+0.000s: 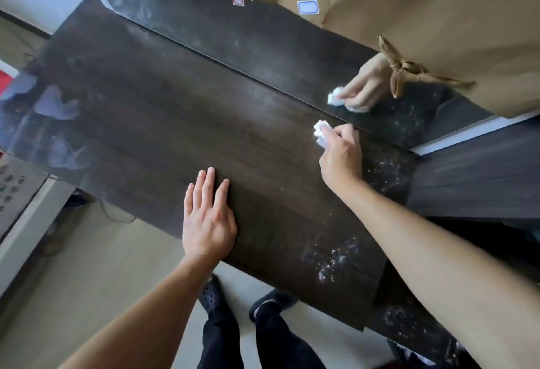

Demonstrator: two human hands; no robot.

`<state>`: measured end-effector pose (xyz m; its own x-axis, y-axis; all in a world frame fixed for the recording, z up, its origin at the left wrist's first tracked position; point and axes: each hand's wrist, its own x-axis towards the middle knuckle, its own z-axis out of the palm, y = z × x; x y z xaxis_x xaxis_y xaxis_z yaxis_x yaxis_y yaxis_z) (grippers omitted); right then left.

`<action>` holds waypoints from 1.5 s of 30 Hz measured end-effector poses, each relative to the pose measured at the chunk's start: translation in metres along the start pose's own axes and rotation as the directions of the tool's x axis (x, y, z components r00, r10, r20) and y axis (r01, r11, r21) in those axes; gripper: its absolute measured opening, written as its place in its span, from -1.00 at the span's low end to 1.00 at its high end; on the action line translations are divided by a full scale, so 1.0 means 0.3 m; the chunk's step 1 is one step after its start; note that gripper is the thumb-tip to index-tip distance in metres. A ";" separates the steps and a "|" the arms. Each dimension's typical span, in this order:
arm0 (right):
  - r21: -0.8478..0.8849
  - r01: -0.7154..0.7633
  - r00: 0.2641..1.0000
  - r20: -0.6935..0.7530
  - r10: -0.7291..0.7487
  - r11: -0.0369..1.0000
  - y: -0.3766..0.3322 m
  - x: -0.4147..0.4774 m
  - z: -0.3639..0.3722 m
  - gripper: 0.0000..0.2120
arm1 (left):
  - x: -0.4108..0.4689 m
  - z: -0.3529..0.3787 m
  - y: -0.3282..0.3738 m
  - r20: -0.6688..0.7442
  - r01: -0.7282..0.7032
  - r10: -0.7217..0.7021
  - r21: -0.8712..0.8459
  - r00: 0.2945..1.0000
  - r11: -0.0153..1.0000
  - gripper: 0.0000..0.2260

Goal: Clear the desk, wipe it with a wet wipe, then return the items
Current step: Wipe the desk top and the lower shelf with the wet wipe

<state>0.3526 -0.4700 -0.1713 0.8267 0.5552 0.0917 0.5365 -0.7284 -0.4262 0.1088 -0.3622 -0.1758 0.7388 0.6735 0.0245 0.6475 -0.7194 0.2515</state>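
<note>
A dark wood-grain desk [163, 111] fills the middle of the view, with nothing standing on its top. My right hand [342, 155] pinches a crumpled white wet wipe [321, 132] and holds it down on the desk near the back right. My left hand [209, 216] lies flat on the desk's front edge with fingers straight. A glossy dark panel [263, 35] behind the desk mirrors the wiping hand and wipe.
Brown paper [423, 3] covers the wall at the back, with two small labels stuck on. Pale specks dot the desk's right side [339, 257]. A lower dark surface [482, 181] adjoins at the right. Beige floor and my feet show below the front edge.
</note>
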 end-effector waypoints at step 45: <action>0.213 0.156 0.875 0.424 -0.235 0.965 0.039 -0.558 -0.198 -0.61 | -0.004 0.000 -0.005 -0.009 -0.012 0.012 -0.033 1.000 0.999 -0.58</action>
<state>0.2307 -0.5954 -0.1382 0.5252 0.8269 -0.2011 0.6100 -0.5305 -0.5886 0.1069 -0.3620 -0.1762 0.7449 0.6663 0.0358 0.6319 -0.7216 0.2828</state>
